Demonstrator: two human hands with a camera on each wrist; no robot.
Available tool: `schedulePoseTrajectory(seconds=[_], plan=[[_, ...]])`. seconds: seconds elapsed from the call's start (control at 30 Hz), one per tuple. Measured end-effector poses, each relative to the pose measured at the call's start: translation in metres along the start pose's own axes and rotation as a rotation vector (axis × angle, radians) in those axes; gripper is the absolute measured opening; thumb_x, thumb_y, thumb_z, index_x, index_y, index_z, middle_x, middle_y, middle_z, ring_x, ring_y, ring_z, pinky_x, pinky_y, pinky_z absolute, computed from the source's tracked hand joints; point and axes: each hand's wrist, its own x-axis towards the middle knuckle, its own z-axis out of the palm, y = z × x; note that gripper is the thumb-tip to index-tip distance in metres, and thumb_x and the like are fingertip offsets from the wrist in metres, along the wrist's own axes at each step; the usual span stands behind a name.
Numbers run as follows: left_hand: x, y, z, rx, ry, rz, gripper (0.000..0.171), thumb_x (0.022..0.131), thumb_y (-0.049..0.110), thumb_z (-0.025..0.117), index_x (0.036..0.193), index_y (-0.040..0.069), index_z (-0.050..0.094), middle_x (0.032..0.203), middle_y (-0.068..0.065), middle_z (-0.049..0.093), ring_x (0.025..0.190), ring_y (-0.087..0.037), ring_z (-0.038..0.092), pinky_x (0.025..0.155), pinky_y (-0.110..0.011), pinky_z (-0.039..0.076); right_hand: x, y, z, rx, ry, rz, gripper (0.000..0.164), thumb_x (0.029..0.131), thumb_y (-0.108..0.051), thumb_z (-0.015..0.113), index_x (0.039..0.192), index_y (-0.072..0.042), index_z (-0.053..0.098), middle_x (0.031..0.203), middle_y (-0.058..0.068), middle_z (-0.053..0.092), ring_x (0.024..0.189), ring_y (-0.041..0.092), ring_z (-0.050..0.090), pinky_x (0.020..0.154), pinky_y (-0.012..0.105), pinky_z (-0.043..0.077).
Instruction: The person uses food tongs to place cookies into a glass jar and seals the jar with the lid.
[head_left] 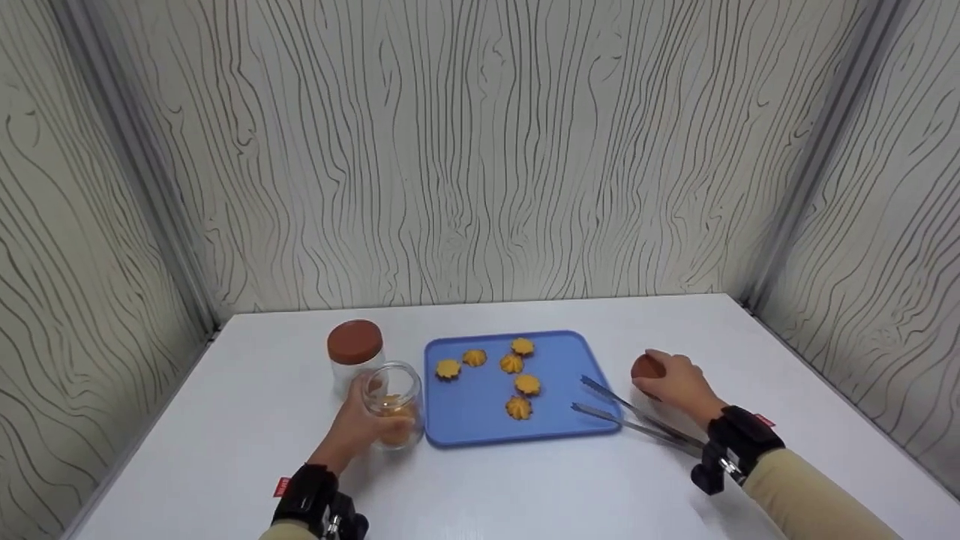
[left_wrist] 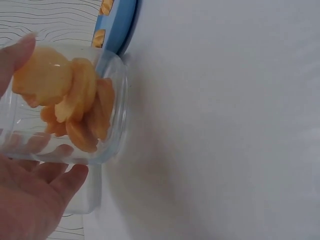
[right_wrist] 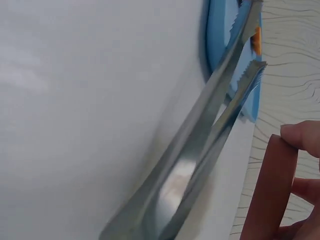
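In the head view my left hand [head_left: 351, 429] grips an uncapped clear glass jar [head_left: 412, 420] at the left edge of the blue tray [head_left: 469, 420]. Several golden cookies [left_wrist: 77, 95] lie in the bottom of the jar, seen through its wall in the left wrist view. To the right of the tray, my right hand [head_left: 681, 386] pinches a round brown lid [right_wrist: 272, 185] by its rim, with the thumb on one side. Metal tongs [head_left: 645, 424] lie beside that hand, their toothed tips over the tray's right part; their rear end is hidden by the right wrist.
Behind the left hand stands a second jar with a brown lid [head_left: 355, 342], partly covered by the glass jar and fingers. Several flower-shaped cookies [head_left: 527, 385] are spread over the tray. A wood-patterned wall [head_left: 465, 150] closes off the back of the white table [head_left: 517, 487].
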Motion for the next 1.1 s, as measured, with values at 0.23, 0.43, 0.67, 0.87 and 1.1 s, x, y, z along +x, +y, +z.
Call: schedulePoseTrajectory(seconds=[0.23, 0.43, 0.67, 0.87, 1.1], plan=[[-0.001, 0.002, -0.002, -0.011, -0.009, -0.014, 0.103, 0.067, 0.012, 0.089, 0.146, 0.000, 0.024, 0.144, -0.029, 0.038, 0.130, -0.045, 0.038, 0.108, -0.056, 0.030, -0.004, -0.020, 0.000, -0.024, 0.032, -0.035, 0.066, 0.084, -0.029, 0.070, 0.135, 0.006, 0.049, 0.116, 0.036, 0.051, 0.100, 0.047, 0.051, 0.080, 0.055, 0.046], [-0.001, -0.001, -0.001, -0.018, -0.008, 0.001, 0.102, 0.067, 0.011, 0.089, 0.146, 0.000, 0.026, 0.143, -0.030, 0.039, 0.129, -0.046, 0.039, 0.107, -0.057, 0.030, -0.007, -0.027, 0.004, -0.005, 0.041, -0.050, 0.063, 0.084, -0.029, 0.070, 0.133, 0.006, 0.053, 0.113, 0.032, 0.054, 0.098, 0.044, 0.052, 0.079, 0.052, 0.046], [0.000, -0.001, -0.002, -0.015, -0.014, -0.010, 0.101, 0.067, 0.010, 0.088, 0.145, -0.001, 0.026, 0.143, -0.029, 0.039, 0.129, -0.044, 0.040, 0.107, -0.055, 0.031, -0.009, -0.041, 0.006, 0.044, 0.041, -0.093, 0.058, 0.084, -0.027, 0.071, 0.129, 0.008, 0.057, 0.098, 0.019, 0.061, 0.087, 0.031, 0.058, 0.074, 0.044, 0.049], [-0.001, 0.002, -0.001, -0.019, -0.020, -0.012, 0.099, 0.068, 0.011, 0.088, 0.144, -0.002, 0.026, 0.143, -0.028, 0.038, 0.128, -0.042, 0.041, 0.106, -0.054, 0.033, -0.010, -0.054, 0.009, 0.049, 0.060, -0.119, 0.054, 0.083, -0.025, 0.071, 0.127, 0.005, 0.060, 0.099, 0.016, 0.061, 0.087, 0.029, 0.057, 0.074, 0.041, 0.048], [0.000, 0.001, -0.001, -0.014, -0.013, -0.024, 0.100, 0.068, 0.011, 0.088, 0.145, -0.003, 0.025, 0.143, -0.029, 0.038, 0.131, -0.043, 0.038, 0.108, -0.055, 0.030, -0.013, -0.076, 0.013, 0.078, 0.029, -0.108, 0.059, 0.086, -0.030, 0.071, 0.133, 0.002, 0.056, 0.128, 0.029, 0.051, 0.104, 0.037, 0.052, 0.081, 0.048, 0.050]])
